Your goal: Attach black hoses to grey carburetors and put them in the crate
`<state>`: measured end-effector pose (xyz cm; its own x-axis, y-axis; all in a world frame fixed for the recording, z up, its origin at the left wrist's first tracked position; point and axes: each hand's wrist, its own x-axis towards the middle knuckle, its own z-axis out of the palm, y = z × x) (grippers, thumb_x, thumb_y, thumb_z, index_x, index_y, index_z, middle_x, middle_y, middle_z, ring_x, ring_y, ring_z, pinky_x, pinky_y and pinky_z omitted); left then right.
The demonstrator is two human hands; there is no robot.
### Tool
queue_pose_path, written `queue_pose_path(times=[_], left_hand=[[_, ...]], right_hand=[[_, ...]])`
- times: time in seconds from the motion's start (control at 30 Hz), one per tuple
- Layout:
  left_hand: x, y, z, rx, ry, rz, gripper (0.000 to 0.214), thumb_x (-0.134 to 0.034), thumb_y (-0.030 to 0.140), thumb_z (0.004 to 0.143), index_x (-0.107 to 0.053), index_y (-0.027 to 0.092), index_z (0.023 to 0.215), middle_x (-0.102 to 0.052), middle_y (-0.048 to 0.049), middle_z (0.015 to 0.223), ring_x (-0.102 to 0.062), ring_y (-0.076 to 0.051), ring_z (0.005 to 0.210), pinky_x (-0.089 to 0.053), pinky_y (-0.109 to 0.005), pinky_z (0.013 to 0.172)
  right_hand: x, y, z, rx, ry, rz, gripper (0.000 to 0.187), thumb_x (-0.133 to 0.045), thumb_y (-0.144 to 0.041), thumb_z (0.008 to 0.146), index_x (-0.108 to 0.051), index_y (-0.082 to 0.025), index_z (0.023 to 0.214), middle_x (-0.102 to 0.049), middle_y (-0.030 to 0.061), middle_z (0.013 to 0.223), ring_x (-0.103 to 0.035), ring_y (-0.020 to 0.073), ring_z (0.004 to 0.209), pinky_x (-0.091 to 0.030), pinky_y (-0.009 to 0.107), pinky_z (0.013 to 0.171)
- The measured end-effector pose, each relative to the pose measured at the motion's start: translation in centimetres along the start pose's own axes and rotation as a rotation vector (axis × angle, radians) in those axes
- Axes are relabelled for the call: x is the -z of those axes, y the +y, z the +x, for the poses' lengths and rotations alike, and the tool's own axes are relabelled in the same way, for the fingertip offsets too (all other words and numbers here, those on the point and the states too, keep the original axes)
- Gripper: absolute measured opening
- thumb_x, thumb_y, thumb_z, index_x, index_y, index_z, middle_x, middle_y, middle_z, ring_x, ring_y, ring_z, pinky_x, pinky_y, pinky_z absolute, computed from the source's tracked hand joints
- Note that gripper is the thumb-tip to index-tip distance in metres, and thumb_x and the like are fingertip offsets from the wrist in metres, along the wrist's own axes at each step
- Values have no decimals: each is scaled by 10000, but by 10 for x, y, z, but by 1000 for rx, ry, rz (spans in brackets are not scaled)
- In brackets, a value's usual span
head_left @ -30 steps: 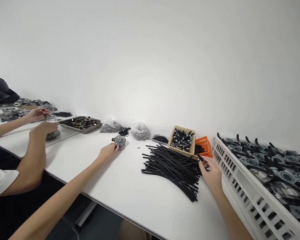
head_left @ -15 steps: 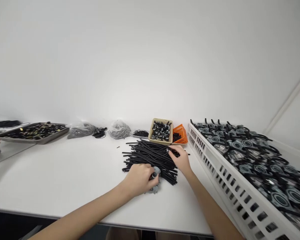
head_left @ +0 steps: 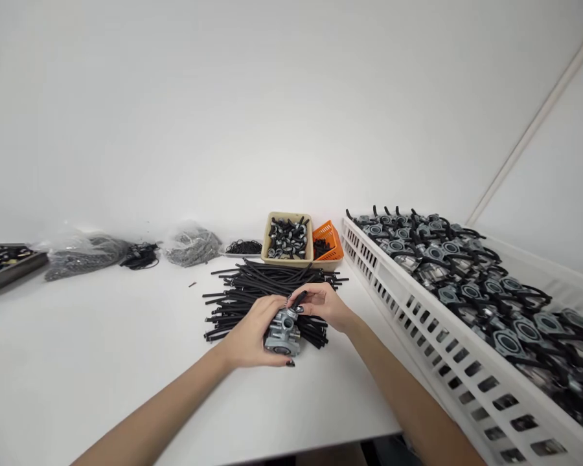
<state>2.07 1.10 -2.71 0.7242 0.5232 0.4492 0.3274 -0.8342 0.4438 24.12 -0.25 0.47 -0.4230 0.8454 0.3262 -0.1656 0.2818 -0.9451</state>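
Note:
My left hand (head_left: 253,333) is wrapped around the left side of a grey metal carburetor (head_left: 282,330), tilted a little above the white table. At the carburetor's upper end, my right hand (head_left: 323,305) pinches a short black rubber piece (head_left: 299,299) between thumb and fingers. The piece meets the top of the body; whether it is seated there is hidden by the fingertips. Behind and under both hands spreads a pile of black rubber hoses (head_left: 252,285).
A tan basket (head_left: 287,261) of black-and-metal caps and an orange basket (head_left: 337,243) stand behind the hoses. To the right is a long white crate (head_left: 418,304) full of carburetors. Plastic bags (head_left: 192,246) of small parts and a metal tray (head_left: 14,272) line the left.
My right hand has come left from over the hoses to the carburetor's top. My left hand has raised and turned the carburetor. The view has swung right.

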Motion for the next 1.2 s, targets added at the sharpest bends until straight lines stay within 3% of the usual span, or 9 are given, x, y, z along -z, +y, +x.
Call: queue_pose_path(times=[0.13,0.47,0.77,0.97,1.2], left_hand=[[1,1,5,21,11,57,570,-715,497,719,-533,194,1166,-605,-100,1111,-550,-274,1061,-430,-407,972],[-3,9,11,74,89,69,477,-707,540,714,-589,181,1005,-585,-56,943,-530,-240,937,-394,-407,945],[-6,8,11,179,88,-53,544,-675,599,752,-643,170,1085,-611,-66,928,-525,-240,924,-408,-390,900],[-7,12,12,198,113,-62,548,-671,601,752,-651,164,1081,-620,-67,906,-530,-241,901,-416,-395,876],[-7,11,10,198,100,-74,520,-699,564,745,-628,178,1087,-606,-66,926,-515,-245,912,-424,-387,854]], right_hand=[[-3,1,-2,-25,-58,19,318,-817,-373,706,-760,-174,948,-750,65,875,-685,180,831,-564,320,794],[3,3,-3,-3,-68,-11,309,-799,-381,735,-759,-192,976,-748,58,900,-681,188,867,-559,340,813],[5,10,-1,-36,-22,0,301,-808,-368,728,-738,-193,962,-731,52,921,-674,178,868,-539,352,861],[2,12,1,-90,61,38,314,-866,-352,641,-693,-170,829,-674,22,852,-652,143,779,-551,295,752],[2,15,0,-122,41,47,338,-855,-355,658,-705,-176,902,-665,28,876,-645,161,832,-536,305,776]])
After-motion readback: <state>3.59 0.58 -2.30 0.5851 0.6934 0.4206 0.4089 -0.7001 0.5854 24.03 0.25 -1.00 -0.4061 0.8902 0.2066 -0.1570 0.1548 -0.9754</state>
